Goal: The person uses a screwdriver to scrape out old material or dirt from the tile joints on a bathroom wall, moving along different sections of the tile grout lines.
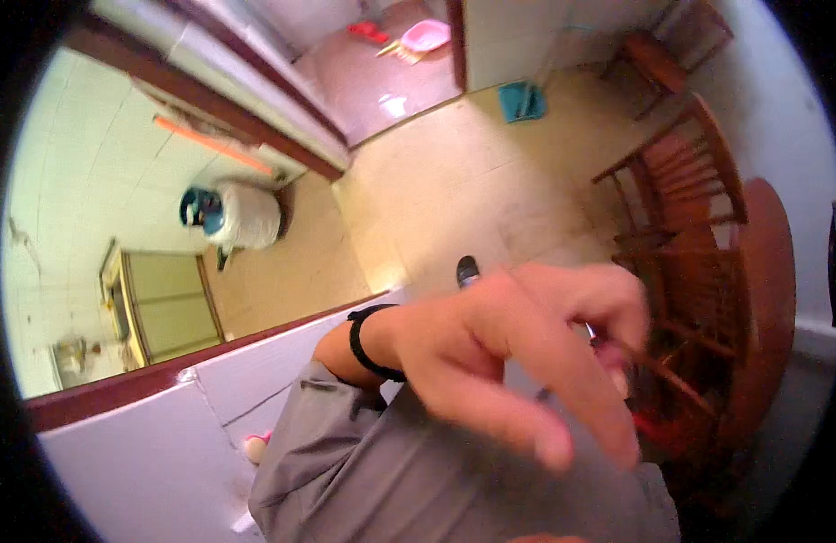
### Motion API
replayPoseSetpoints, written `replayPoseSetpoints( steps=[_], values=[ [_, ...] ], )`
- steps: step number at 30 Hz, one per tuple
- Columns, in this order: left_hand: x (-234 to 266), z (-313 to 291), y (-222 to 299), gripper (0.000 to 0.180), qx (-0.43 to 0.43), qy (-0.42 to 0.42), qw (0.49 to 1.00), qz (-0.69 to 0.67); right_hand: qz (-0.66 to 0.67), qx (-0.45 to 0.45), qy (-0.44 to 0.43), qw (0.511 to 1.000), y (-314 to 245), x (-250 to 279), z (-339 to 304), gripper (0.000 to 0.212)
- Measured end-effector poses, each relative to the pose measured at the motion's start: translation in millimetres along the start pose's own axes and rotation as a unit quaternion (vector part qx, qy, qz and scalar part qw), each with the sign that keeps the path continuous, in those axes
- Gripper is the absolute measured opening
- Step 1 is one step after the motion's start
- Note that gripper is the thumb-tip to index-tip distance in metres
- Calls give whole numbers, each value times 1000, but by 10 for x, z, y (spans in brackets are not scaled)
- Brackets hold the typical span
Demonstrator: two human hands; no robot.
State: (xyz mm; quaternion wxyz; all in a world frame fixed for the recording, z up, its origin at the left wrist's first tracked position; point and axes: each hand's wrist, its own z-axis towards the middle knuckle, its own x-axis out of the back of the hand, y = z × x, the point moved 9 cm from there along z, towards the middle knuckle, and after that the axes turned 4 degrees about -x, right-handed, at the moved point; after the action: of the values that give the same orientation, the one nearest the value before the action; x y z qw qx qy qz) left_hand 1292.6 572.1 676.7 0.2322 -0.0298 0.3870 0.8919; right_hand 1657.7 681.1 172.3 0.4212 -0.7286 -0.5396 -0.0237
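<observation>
My left hand (517,353) reaches in from the lower left, with a black band (358,348) at its wrist. It is blurred by motion. Its thumb and index finger stretch out apart, while the other fingers curl in. By the curled fingers shows a small shiny tip (591,333), too small to name. Grey clothing (409,471) covers my arm and body beneath the hand. A sliver of skin (549,538) at the lower edge may belong to my right hand; its fingers are hidden.
Wooden chairs (698,167) and a round brown tabletop (769,299) stand at the right. A white gas cylinder (251,214) is at the left by a low cabinet (174,303). Farther off are a teal dustpan (523,101) and a pink basin (426,35). A dark shoe (468,268) shows beyond my hand.
</observation>
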Motion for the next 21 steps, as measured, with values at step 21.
replayPoseSetpoints(
  steps=[21],
  values=[
    [3671, 399, 977, 23, -79, 144, 979, 121, -211, 110, -114, 965, -4320, -76, 3994, 33]
  ],
)
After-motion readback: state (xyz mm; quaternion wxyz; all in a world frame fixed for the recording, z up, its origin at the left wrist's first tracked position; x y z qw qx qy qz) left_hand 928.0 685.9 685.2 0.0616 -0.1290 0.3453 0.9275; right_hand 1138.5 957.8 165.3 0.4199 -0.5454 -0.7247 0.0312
